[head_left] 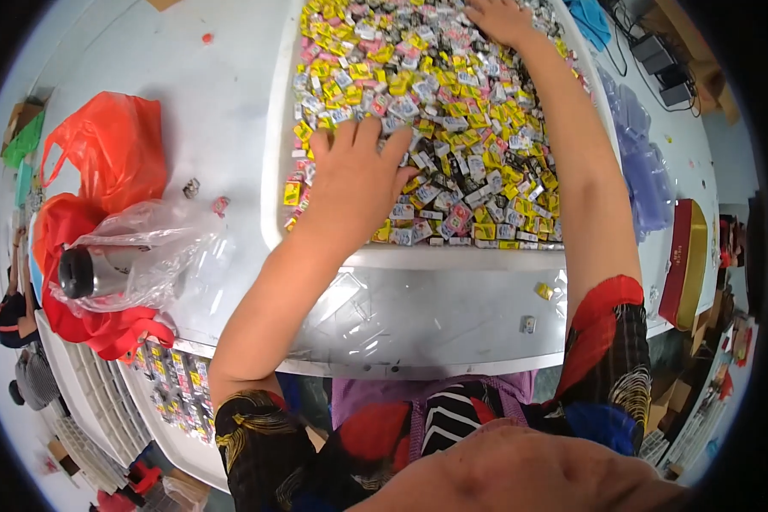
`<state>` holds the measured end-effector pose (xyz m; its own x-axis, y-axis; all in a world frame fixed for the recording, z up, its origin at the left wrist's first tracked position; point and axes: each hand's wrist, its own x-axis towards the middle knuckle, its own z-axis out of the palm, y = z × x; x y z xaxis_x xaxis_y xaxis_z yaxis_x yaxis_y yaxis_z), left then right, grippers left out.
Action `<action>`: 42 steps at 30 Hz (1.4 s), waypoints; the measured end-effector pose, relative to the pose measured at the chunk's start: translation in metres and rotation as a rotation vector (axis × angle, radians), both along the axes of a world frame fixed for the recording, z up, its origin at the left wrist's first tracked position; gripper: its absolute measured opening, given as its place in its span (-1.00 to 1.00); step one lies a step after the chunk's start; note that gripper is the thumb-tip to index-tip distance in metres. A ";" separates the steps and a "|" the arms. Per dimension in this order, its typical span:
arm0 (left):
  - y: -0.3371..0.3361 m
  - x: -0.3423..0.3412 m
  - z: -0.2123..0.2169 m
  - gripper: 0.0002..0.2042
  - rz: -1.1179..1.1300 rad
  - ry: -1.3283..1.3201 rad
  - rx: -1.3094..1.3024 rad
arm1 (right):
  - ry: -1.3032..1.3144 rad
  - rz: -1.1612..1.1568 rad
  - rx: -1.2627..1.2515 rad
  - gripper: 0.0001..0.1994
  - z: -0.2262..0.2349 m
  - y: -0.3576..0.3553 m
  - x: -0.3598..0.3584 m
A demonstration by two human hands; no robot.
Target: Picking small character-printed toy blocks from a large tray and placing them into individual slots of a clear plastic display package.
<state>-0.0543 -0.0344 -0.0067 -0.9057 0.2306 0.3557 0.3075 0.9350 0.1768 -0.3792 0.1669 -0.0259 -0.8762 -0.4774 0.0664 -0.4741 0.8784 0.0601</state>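
Yellow, pink & silver small foil sachets (pixel 452 111) lie heaped in a wide white plastic tray (pixel 275 171) on the pale worktable (pixel 188 94). Left hand (pixel 354 175) lies flat on the near-left part of the heap, fingers spread, palm down, pinching nothing. Right hand (pixel 502 19) reaches to the tray's far side, resting on the sachets w/ fingers slightly apart; can't tell if it grips any. To rake the heap well, I'd judge: keep both palms flat, light pressure, sweep evenly so none spill over the rim; a few strays (pixel 544 291) already sit on the table near the body. Left of the tray: red-orange plastic bag (pixel 111 141), clear bag around a dark-capped metal flask (pixel 102 271). Red flat box (pixel 681 260) stands at right
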 end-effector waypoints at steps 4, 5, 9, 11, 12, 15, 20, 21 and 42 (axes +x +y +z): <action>-0.004 0.000 0.001 -0.57 -0.023 -0.009 0.035 | 0.042 -0.022 -0.016 -0.50 0.008 -0.004 0.021; -0.005 0.000 0.000 -0.55 -0.014 -0.023 0.018 | 0.091 0.002 -0.012 -0.50 0.009 -0.007 0.027; -0.009 -0.003 0.001 -0.56 0.012 -0.077 0.056 | -0.162 0.354 -0.529 -0.48 0.019 0.031 0.043; -0.004 -0.009 0.001 -0.57 -0.010 -0.088 0.087 | 0.035 -0.122 -0.151 -0.50 0.017 0.010 0.035; -0.003 -0.009 -0.002 -0.58 -0.023 -0.070 0.127 | -0.022 -0.133 -0.143 -0.51 0.019 0.006 0.031; -0.009 -0.005 -0.008 -0.59 -0.050 0.012 0.159 | -0.152 -0.095 -0.204 -0.52 0.025 -0.005 0.039; 0.004 -0.015 -0.004 -0.61 -0.114 -0.026 0.172 | 0.188 0.582 -0.863 -0.53 -0.027 0.064 0.003; -0.002 -0.013 -0.008 -0.61 -0.108 -0.011 0.169 | 0.172 0.604 -0.877 -0.53 -0.016 0.043 0.005; -0.016 -0.011 -0.006 -0.74 -0.106 0.053 0.296 | -0.773 -0.359 -1.170 -0.63 0.067 0.085 0.210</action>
<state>-0.0652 -0.0507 -0.0130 -0.8605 0.2024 0.4675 0.4167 0.8076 0.4172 -0.1692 0.2518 0.0415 -0.9313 -0.2337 -0.2793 0.1975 0.3202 -0.9265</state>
